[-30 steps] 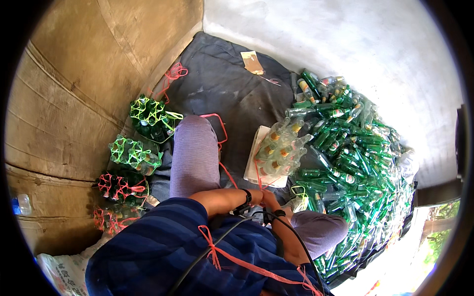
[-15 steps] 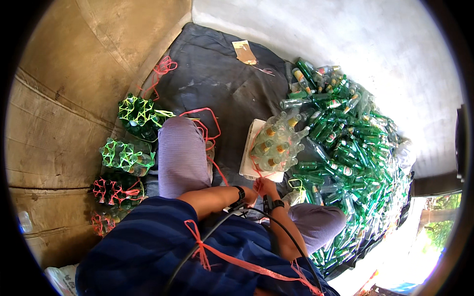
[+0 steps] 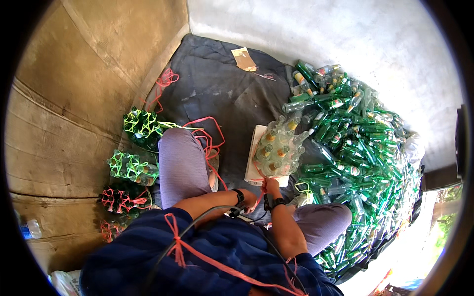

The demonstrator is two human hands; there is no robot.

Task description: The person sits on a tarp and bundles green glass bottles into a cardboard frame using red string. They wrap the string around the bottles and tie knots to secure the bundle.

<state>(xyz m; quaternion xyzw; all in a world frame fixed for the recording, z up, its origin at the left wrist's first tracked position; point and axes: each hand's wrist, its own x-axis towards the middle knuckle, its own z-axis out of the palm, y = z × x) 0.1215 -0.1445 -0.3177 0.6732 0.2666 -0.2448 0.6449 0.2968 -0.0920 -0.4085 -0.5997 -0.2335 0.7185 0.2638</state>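
Several clear glass bottles [image 3: 276, 151] stand in a close group on a white slab [image 3: 254, 157] in front of me. Red plastic twine [image 3: 260, 192] runs round the near side of the group low down and into my hands. My right hand [image 3: 271, 186] is closed round the twine, right at the slab's near edge. Just to its left, nearer my body, my left hand [image 3: 250, 199] is curled with the twine at its fingers; part of it is hidden behind the wrist strap and a black cable.
Loose green bottles [image 3: 340, 143] are heaped at the right. Along the left wall stand bundles of bottles tied with green twine [image 3: 133, 166] and red twine [image 3: 126, 199]. Loose red twine [image 3: 212, 140] lies by my left knee, and a cardboard piece [image 3: 244, 59] lies farther off.
My hands have drawn slightly closer to my body with the red twine, and the left hand's fingers have turned downward. The whole view has shifted a little. The bottles stay on the slab.
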